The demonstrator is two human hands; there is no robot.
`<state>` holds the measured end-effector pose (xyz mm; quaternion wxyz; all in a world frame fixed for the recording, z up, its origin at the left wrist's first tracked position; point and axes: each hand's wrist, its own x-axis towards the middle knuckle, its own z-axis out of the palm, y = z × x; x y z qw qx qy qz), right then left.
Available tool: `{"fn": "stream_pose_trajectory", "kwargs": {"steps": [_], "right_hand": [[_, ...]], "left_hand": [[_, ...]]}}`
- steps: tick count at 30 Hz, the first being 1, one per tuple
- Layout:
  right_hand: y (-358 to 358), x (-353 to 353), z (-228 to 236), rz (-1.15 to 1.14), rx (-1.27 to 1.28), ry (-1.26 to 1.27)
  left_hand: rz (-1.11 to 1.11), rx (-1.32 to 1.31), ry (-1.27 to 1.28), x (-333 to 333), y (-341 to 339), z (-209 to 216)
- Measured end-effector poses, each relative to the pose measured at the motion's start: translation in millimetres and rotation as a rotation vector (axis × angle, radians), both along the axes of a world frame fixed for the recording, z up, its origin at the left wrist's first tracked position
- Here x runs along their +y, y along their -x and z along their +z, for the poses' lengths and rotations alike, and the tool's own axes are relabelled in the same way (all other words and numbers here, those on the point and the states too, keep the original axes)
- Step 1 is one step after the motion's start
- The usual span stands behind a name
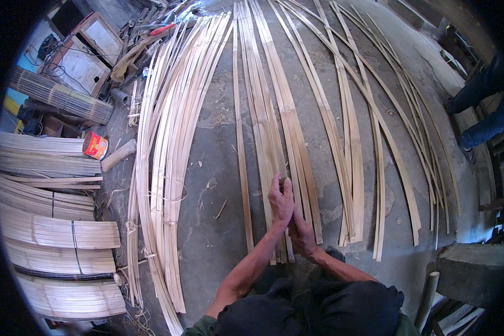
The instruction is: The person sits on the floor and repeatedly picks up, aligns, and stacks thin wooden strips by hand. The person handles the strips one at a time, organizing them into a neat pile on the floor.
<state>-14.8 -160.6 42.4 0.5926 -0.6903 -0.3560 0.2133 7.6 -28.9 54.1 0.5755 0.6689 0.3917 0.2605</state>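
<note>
Long pale bamboo strips (256, 92) lie lengthwise on the floor before me. Over the near part of this middle group, my left hand (281, 200) is closed, its fingers bent and pressed together. Something small and dark shows at its fingertips, but I cannot make out what it is. My right hand (302, 234) is just below and to the right, close against the left wrist, above the strips' near ends. Its fingers are mostly hidden behind my left hand. A separate narrow strip (241, 157) runs to the left of both hands.
A thick bundle of strips (170, 129) lies to the left, with tied stacks of strips (61, 232) beyond it. A red and yellow tin (95, 145) stands beside a rolled slatted mat (61, 94). More strips (341, 117) fan out rightward. A person's legs (490, 106) show at right.
</note>
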Motion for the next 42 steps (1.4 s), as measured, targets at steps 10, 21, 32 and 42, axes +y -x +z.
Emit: {"fn": "stream_pose_trajectory", "kwargs": {"steps": [10, 21, 32, 42], "right_hand": [[31.1, 30.9, -25.7, -0.025, -0.039, 0.136], [42.9, 32.4, -24.9, 0.079, 0.029, 0.175], [47.3, 36.6, -18.8, 0.202, 0.074, 0.309], [53.3, 33.2, -39.3, 0.252, 0.057, 0.338]], "left_hand": [[0.043, 0.123, -0.071, 38.5, 31.3, -44.8], [0.084, 0.073, -0.159, 39.6, 52.4, -57.9], [0.012, 0.312, -0.293, 50.4, 78.4, -55.7], [-0.184, 0.416, -0.463, 54.3, 86.5, -56.8]]}}
